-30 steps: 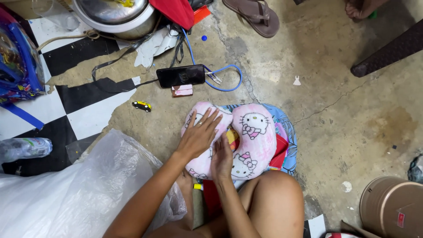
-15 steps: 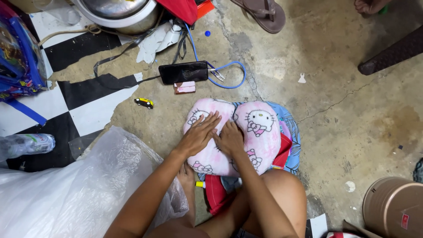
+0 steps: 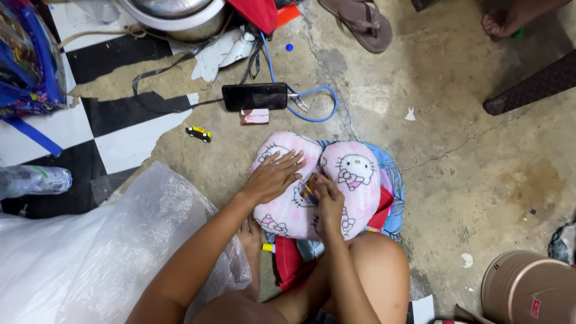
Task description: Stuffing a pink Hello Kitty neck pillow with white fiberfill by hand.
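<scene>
A pink plush pillow (image 3: 354,180) with cartoon cat prints lies on the floor on top of blue and red cloths (image 3: 393,198). My left hand (image 3: 273,175) rests flat on its left lobe, fingers spread. My right hand (image 3: 327,198) is in the crease between the two lobes, fingers curled and pinching a small multicoloured thing (image 3: 308,191) there. My bare knee (image 3: 378,264) is just below the pillow.
A black phone (image 3: 255,96) with a blue cable (image 3: 315,105) lies beyond the pillow, next to a small pink item (image 3: 255,116) and a yellow toy car (image 3: 198,133). Clear plastic sheeting (image 3: 90,252) at left, a plastic bottle (image 3: 33,180), a sandal (image 3: 357,24), a tan bucket (image 3: 528,288), another person's foot (image 3: 504,21).
My right hand slid from the pillow's lower edge up into its middle crease and curled shut on something small. My left hand stayed flat on the left lobe.
</scene>
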